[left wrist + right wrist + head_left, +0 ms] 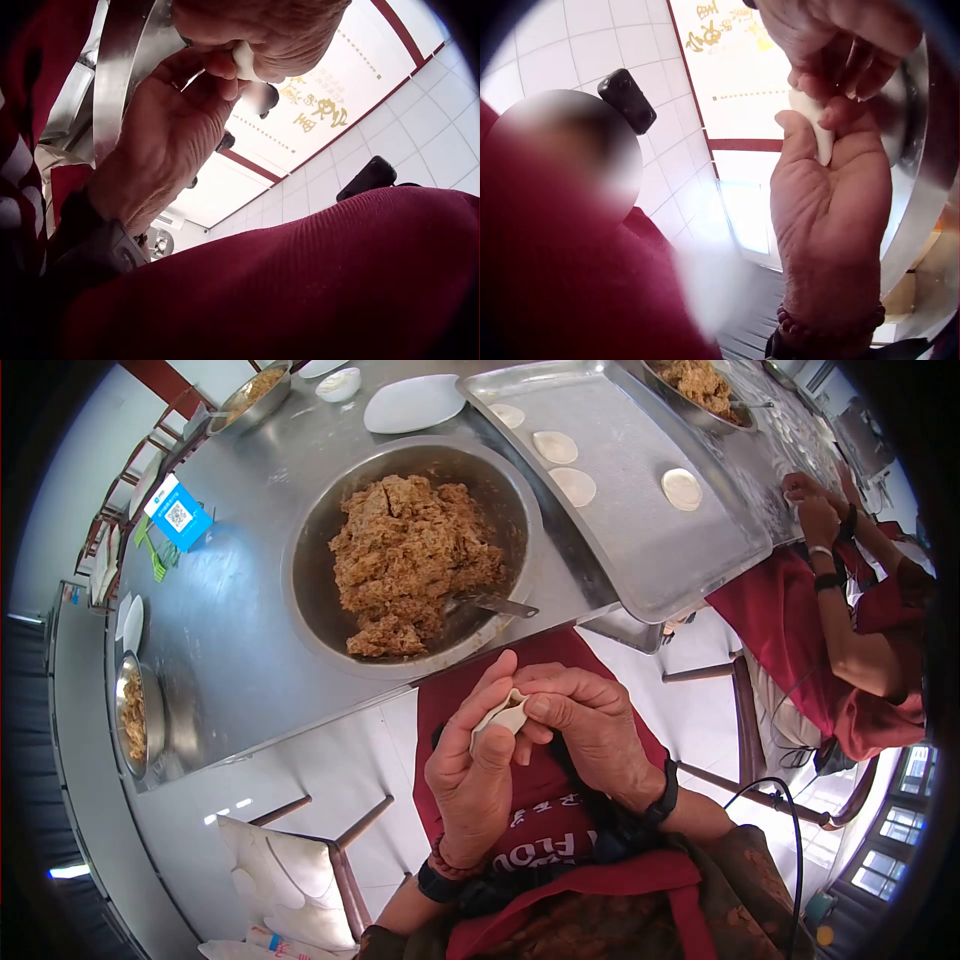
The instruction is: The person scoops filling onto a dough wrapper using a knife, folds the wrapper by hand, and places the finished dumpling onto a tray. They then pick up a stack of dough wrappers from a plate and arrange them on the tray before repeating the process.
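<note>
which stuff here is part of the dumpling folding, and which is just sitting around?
In use: left hand and right hand pinching the dumpling; filling in the big bowl; spoon; wrappers on the tray.
Lying about: blue box; white plate; cushion.

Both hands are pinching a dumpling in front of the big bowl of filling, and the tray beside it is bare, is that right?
No, the tray is not bare: the head view shows four round wrappers on it. The rest holds: left hand and right hand pinch the dumpling in front of the bowl of filling.
</note>
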Demonstrator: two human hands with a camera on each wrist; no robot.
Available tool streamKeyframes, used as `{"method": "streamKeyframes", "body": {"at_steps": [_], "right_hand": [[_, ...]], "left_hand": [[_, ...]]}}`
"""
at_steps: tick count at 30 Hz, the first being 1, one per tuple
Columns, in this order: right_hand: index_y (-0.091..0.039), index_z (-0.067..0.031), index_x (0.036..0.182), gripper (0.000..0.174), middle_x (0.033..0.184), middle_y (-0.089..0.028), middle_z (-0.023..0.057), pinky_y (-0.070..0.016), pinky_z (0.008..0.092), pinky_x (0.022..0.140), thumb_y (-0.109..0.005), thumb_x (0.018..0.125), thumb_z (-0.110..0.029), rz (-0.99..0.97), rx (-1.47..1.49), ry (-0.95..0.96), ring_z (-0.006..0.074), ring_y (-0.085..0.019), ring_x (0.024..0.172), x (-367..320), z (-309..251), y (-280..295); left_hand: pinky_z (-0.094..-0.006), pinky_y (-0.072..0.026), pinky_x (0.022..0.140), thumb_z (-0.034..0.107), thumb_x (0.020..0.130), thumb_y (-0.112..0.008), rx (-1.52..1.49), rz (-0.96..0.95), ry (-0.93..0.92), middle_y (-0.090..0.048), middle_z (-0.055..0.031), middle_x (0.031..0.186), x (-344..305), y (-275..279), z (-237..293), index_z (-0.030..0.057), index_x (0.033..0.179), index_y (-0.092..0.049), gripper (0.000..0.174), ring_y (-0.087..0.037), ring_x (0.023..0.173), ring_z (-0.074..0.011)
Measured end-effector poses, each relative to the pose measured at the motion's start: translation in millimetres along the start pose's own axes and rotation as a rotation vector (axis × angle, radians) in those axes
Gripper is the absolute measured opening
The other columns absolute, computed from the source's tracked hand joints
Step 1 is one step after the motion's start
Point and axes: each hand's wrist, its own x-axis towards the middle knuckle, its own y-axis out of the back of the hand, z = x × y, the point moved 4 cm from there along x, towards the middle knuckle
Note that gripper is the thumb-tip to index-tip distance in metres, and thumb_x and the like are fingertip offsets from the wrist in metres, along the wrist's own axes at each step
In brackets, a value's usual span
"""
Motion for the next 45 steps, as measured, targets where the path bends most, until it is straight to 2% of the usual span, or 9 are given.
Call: {"method": "streamKeyframes", "body": {"at_steps": [5, 8, 14, 17, 20, 32, 35, 38, 45], "right_hand": [[-0.063, 0.003, 0.117, 0.023, 0.106, -0.065, 0.0118, -0.058, 0.0286, 0.069, -0.062, 0.095, -0.003, 0.045, 0.032, -0.038, 0.0115, -0.059, 0.079, 0.7, -4.2, -0.7], [-0.061, 0.0029, 0.115, 0.02, 0.106, -0.066, 0.012, -0.0576, 0.0283, 0.069, -0.062, 0.095, -0.001, -0.098, 0.093, -0.004, 0.0121, -0.06, 0.079, 2.2, 1.7, 5.7], [-0.061, 0.0023, 0.107, 0.015, 0.125, -0.06, 0.0157, -0.057, 0.0275, 0.069, -0.064, 0.093, 0.0, -0.072, 0.043, 0.041, 0.015, -0.064, 0.084, 1.7, -1.5, 6.5], [-0.063, 0.0017, 0.107, 0.015, 0.135, -0.053, 0.0157, -0.0565, 0.0266, 0.069, -0.065, 0.092, 0.0, -0.058, -0.214, 0.169, 0.0159, -0.065, 0.082, 3.0, -1.1, 13.3], [-0.065, 0.0016, 0.104, 0.013, 0.137, -0.051, 0.0148, -0.0561, 0.026, 0.069, -0.065, 0.092, -0.001, 0.005, -0.024, -0.041, 0.0158, -0.066, 0.079, 2.1, -6.8, 4.4], [-0.066, -0.0004, 0.106, 0.012, 0.132, -0.054, 0.0117, -0.0539, 0.0251, 0.066, -0.063, 0.094, 0.0, -0.115, -0.164, -0.026, 0.0133, -0.064, 0.076, 0.7, -4.9, 9.0], [-0.066, -0.0005, 0.102, 0.01, 0.129, -0.055, 0.0117, -0.0542, 0.0254, 0.066, -0.064, 0.093, 0.0, -0.109, 0.005, -0.154, 0.0129, -0.064, 0.076, 0.1, -0.3, 8.3], [-0.065, -0.0012, 0.103, 0.013, 0.128, -0.055, 0.0126, -0.0545, 0.0256, 0.066, -0.065, 0.091, 0.002, -0.182, -0.164, -0.07, 0.013, -0.064, 0.076, 0.8, 0.2, 13.8], [-0.067, -0.0022, 0.107, 0.019, 0.132, -0.054, 0.0142, -0.0533, 0.0237, 0.066, -0.066, 0.089, 0.003, -0.216, -0.269, -0.099, 0.0134, -0.063, 0.082, 1.5, -5.1, 14.0]], "left_hand": [[-0.0301, -0.0503, 0.088, 0.026, 0.099, -0.06, 0.035, 0.043, -0.003, -0.044, -0.0242, 0.146, -1.1, 2.1, -3.9, -0.0018, 0.133, -0.054, 0.044, -0.059, 0.111, -0.0195], [-0.0307, -0.0501, 0.09, 0.025, 0.1, -0.059, 0.123, 0.035, -0.026, -0.045, -0.0232, 0.145, 1.6, -1.1, -0.6, -0.0026, 0.133, -0.054, 0.043, -0.059, 0.112, -0.0202], [-0.0293, -0.0507, 0.08, 0.024, 0.099, -0.061, 0.194, -0.012, 0.001, -0.052, -0.0193, 0.139, 1.7, -4.1, 1.6, -0.004, 0.132, -0.054, 0.044, -0.06, 0.103, -0.0182], [-0.0276, -0.0502, 0.077, 0.026, 0.099, -0.061, 0.212, -0.022, 0.105, -0.058, -0.0183, 0.132, -0.8, -2.1, 1.2, -0.0041, 0.136, -0.05, 0.049, -0.061, 0.095, -0.0166], [-0.0244, -0.051, 0.075, 0.017, 0.101, -0.057, 0.192, -0.032, 0.129, -0.059, -0.0152, 0.128, 1.3, -3.6, 3.6, -0.0035, 0.144, -0.04, 0.052, -0.062, 0.088, -0.0131], [-0.0234, -0.0496, 0.074, 0.017, 0.102, -0.055, 0.179, -0.116, 0.139, -0.064, -0.009, 0.111, 1.3, 1.4, -1.2, -0.001, 0.15, -0.031, 0.057, -0.062, 0.086, -0.0124], [-0.0267, -0.0503, 0.076, 0.031, 0.101, -0.057, 0.231, -0.105, 0.166, -0.064, -0.0116, 0.112, 1.6, 1.2, 0.9, -0.0026, 0.148, -0.035, 0.062, -0.062, 0.09, -0.0165], [-0.0233, -0.0492, 0.076, 0.015, 0.103, -0.052, 0.234, -0.137, 0.211, -0.064, -0.0081, 0.109, 0.7, 1.7, 3.3, -0.0007, 0.148, -0.037, 0.05, -0.061, 0.086, -0.0117], [-0.0244, -0.0495, 0.077, 0.023, 0.105, -0.048, 0.265, -0.311, 0.329, -0.06, -0.012, 0.12, 2.1, 2.5, 8.8, -0.0017, 0.149, -0.033, 0.053, -0.062, 0.091, -0.0141]]}}
